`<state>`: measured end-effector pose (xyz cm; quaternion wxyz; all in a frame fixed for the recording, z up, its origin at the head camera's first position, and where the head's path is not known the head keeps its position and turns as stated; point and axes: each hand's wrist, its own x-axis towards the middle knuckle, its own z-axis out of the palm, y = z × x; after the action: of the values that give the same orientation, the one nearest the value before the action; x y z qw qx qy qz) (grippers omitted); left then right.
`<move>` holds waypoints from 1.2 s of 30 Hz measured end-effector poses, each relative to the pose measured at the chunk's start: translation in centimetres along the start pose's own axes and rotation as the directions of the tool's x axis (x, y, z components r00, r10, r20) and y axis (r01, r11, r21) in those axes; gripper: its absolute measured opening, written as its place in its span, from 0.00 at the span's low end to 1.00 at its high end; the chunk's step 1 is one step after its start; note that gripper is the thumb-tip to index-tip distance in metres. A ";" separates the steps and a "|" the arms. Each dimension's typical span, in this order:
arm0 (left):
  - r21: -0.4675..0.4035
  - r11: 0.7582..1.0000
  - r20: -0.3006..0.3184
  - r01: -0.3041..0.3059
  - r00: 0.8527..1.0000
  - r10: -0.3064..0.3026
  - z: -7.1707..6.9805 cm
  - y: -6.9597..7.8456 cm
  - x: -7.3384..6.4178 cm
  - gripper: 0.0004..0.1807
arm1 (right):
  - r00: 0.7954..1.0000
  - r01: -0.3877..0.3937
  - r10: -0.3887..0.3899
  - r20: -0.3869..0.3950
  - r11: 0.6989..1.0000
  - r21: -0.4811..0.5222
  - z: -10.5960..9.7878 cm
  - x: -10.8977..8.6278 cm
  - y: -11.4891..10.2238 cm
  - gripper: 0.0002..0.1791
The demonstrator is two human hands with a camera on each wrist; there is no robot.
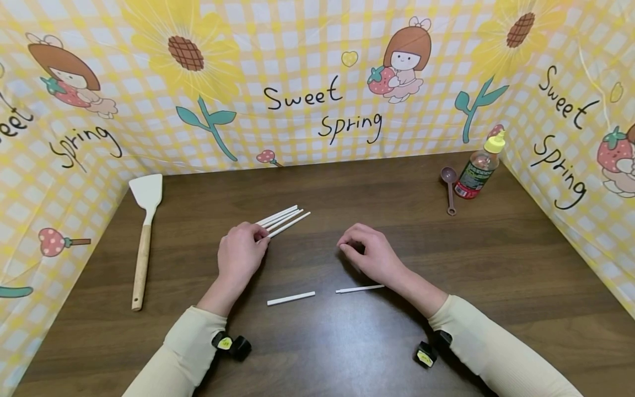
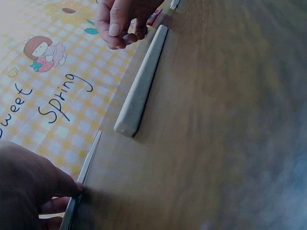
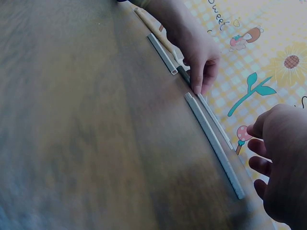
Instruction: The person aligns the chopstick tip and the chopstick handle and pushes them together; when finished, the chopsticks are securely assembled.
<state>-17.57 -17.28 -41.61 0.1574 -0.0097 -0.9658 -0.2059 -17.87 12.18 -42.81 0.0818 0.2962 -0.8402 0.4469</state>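
Thumb and fingertips of my left hand [image 1: 240,251] pinch the nearest of several slim white rods [image 1: 290,224], which lie side by side on the table; the near ends are hidden by the hand. To the right, my right hand [image 1: 369,252] hovers low over the wood with loosely bent fingers and nothing in them. A short white tube [image 1: 291,298] lies nearer me, its hollow end visible in the right wrist view. Below the right hand rests a white rod [image 1: 359,289] with a narrower tip, its other end partly covered by the wrist.
At the left lies a white spatula [image 1: 147,209] with a wooden handle. A small brown measuring spoon [image 1: 450,190] sits beside a yellow-capped bottle [image 1: 477,172] at the back right. Patterned yellow cloth [image 1: 307,82] walls the table [image 1: 337,353] on three sides.
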 end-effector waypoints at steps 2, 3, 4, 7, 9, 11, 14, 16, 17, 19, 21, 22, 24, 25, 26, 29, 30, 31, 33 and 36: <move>0.009 1.000 -0.001 0.013 1.000 -0.013 -0.1 -0.1 0.1 0.02 | 1.000 0.000 0.000 -0.001 1.000 0.000 0.0 0.0 0.0 0.02; 0.011 1.000 -0.001 0.019 1.000 -0.019 -0.1 -0.1 0.1 0.02 | 1.000 -0.001 0.001 -0.001 1.000 0.000 0.0 0.0 0.0 0.02; 0.013 1.000 -0.001 0.025 1.000 -0.025 -0.2 -0.1 0.1 0.02 | 1.000 -0.001 0.001 -0.001 1.000 -0.001 0.0 0.0 0.0 0.02; 0.014 0.999 -0.003 0.038 0.999 -0.038 -0.2 -0.2 0.2 0.03 | 1.000 0.000 0.000 0.002 1.000 0.001 0.0 0.0 -0.1 0.02; 0.010 0.999 -0.004 0.047 0.999 -0.047 -0.2 -0.2 0.1 0.03 | 1.000 -0.001 0.001 0.008 1.000 0.003 0.0 0.0 -0.1 0.02; 0.007 0.999 -0.007 0.053 0.999 -0.053 -0.2 -0.3 0.1 0.03 | 1.000 0.001 -0.001 0.014 1.000 0.005 0.0 0.0 -0.1 0.02; 0.001 0.998 -0.010 0.060 0.998 -0.060 -0.2 -0.3 0.1 0.03 | 1.000 0.003 -0.003 0.020 1.000 0.013 0.0 0.0 -0.1 0.02; -0.003 0.998 -0.012 0.058 0.998 -0.058 -0.2 -0.4 0.2 0.03 | 1.000 0.007 -0.007 0.023 1.000 0.018 0.0 0.0 -0.1 0.03; -0.005 0.998 -0.014 0.055 0.998 -0.055 -0.2 -0.4 0.2 0.03 | 1.000 0.007 -0.008 0.026 1.000 0.021 0.0 0.0 -0.1 0.03; -0.010 0.999 -0.020 0.047 0.999 -0.047 -0.2 -0.4 0.2 0.03 | 0.999 0.006 -0.006 0.034 1.000 0.023 0.0 0.0 0.0 0.03; -0.020 1.000 -0.027 0.024 0.999 -0.025 -0.1 -0.4 0.2 0.03 | 0.999 0.004 -0.004 0.043 1.000 0.021 0.0 -0.1 0.0 0.03; -0.029 1.000 -0.030 0.009 1.000 -0.010 -0.1 -0.3 0.2 0.04 | 0.999 0.001 -0.002 0.050 1.000 0.021 0.0 -0.1 0.1 0.03; -0.063 0.998 -0.027 -0.026 0.999 0.024 0.1 -0.2 0.2 0.04 | 0.998 -0.009 0.008 0.067 1.000 0.020 0.0 -0.1 0.0 0.03; -0.089 0.995 -0.021 -0.048 0.999 0.046 0.1 -0.1 0.2 0.05 | 0.997 -0.015 0.013 0.074 1.000 0.018 0.0 -0.1 0.0 0.03; -0.118 0.990 -0.011 -0.071 0.997 0.070 0.2 0.0 0.2 0.05 | 0.996 -0.022 0.021 0.083 1.000 0.018 0.0 -0.2 -0.1 0.03; -0.216 0.967 0.036 -0.135 0.989 0.146 0.6 0.2 0.3 0.06 | 0.992 -0.052 0.050 0.114 0.999 0.013 0.0 -0.2 -0.2 0.03; -0.246 0.957 0.059 -0.152 0.983 0.172 0.7 0.2 0.3 0.07 | 0.990 -0.063 0.062 0.127 0.998 0.010 0.0 -0.2 -0.2 0.03; -0.273 0.948 0.083 -0.166 0.977 0.195 0.8 0.3 0.3 0.07 | 0.987 -0.078 0.076 0.144 0.997 0.010 0.0 -0.2 -0.3 0.03; -0.317 0.931 0.134 -0.183 0.963 0.235 1.0 0.4 0.2 0.06 | 0.978 -0.105 0.101 0.185 0.994 0.013 -0.1 -0.1 -0.3 0.03; -0.372 0.908 0.194 -0.191 0.941 0.277 1.0 0.6 0.1 0.06 | 0.960 -0.144 0.133 0.247 0.989 0.031 -0.4 -0.1 -0.3 0.03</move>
<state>-17.89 -16.29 -42.24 0.0577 -0.1790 -0.9177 -0.3500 -17.73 12.41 -42.42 -0.0607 0.2913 -0.8514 0.4320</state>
